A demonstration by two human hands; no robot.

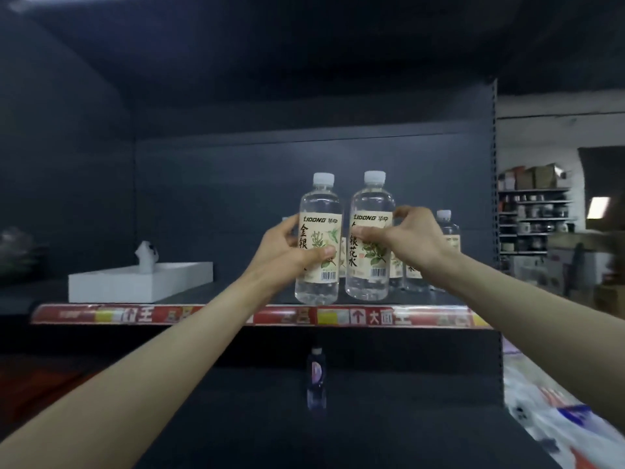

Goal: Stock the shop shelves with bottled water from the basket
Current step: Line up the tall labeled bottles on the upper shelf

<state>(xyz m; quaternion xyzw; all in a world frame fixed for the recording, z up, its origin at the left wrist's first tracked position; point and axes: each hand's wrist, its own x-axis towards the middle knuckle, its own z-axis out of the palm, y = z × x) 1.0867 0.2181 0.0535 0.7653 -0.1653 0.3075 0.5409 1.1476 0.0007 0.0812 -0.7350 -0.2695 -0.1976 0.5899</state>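
Left hand [284,252] curled around left water bottle [319,204] at label height. Right hand [406,235] pinches right water bottle [372,204], fingers on label. Both bottles upright, side by side at the front edge of the shelf [196,294]; contact with shelf unclear. Stocked bottles [448,231] behind at right, white box [135,282] at left.
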